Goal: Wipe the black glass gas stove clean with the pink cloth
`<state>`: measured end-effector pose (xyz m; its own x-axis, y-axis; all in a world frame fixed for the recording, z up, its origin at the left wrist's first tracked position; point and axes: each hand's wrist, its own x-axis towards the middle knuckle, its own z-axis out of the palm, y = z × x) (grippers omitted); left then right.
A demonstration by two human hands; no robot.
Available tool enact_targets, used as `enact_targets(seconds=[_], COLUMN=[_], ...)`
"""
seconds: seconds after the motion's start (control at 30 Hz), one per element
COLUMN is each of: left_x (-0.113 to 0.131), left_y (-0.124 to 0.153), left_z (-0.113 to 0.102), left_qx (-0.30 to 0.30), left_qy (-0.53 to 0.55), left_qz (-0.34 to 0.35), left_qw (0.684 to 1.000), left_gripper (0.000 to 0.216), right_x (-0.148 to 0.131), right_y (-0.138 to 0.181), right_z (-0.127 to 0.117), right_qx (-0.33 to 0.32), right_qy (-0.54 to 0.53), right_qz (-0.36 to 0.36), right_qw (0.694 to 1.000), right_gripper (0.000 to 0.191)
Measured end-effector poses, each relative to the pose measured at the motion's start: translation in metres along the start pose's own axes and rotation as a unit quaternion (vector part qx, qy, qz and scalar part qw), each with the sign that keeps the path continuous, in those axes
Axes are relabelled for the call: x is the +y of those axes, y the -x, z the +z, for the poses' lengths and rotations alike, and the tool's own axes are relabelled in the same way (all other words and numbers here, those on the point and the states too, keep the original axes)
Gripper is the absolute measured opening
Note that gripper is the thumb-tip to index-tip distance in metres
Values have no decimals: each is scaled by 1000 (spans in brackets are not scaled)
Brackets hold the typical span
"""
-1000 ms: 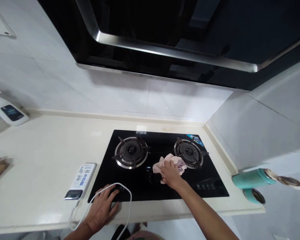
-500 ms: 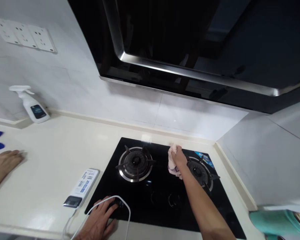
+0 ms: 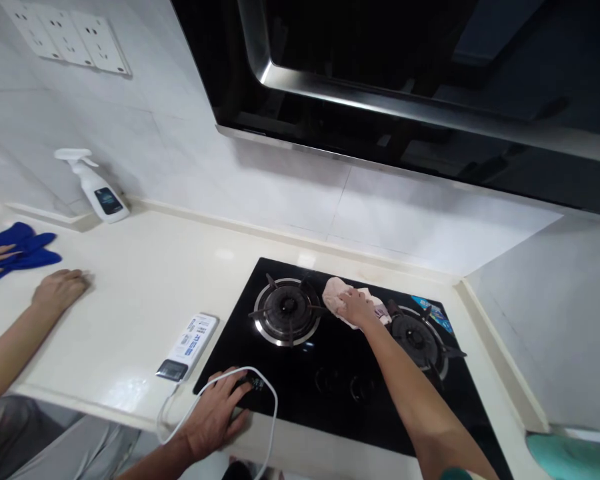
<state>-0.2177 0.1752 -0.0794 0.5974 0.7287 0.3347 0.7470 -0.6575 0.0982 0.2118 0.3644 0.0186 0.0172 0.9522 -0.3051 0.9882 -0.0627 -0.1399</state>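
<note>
My right hand (image 3: 356, 307) presses a pale pink cloth (image 3: 336, 297) flat on the black glass hob (image 3: 330, 393), between the left burner (image 3: 286, 312) and the right burner (image 3: 417, 338), near the hob's back edge. The fingers curl over the cloth and hold it. My left hand (image 3: 219, 413) rests palm down on the hob's front left corner, fingers spread, with a white cable (image 3: 267, 427) looping around it.
A white box-shaped device (image 3: 189, 345) lies on the cream counter (image 3: 130, 307) left of the hob. A spray bottle (image 3: 96, 189) stands at the wall. Another person's hand (image 3: 57, 291) rests on the counter at left, near a blue cloth (image 3: 17, 250). A black hood (image 3: 405, 80) hangs overhead.
My right hand slid the cloth from the hob's middle toward the back, then slightly left toward the left burner. The view swung left. My left hand stayed put.
</note>
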Motion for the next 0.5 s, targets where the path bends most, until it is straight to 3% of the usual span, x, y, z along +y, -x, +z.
enact_targets(seconds=[0.27,0.5], left_x=[6,4], left_y=[-8,-6], left_z=[-4,3], left_qx=[-21,-14], left_qy=[14,16], left_qz=[-5,-13], left_qw=[1000,1000], left_gripper=[42,40], right_x=[-19,-64], right_y=[77,107], right_z=[19,38], right_qx=[-70,-55], right_qy=[58,62], right_qz=[-111,-147], right_qw=[990,986], right_gripper=[44,39])
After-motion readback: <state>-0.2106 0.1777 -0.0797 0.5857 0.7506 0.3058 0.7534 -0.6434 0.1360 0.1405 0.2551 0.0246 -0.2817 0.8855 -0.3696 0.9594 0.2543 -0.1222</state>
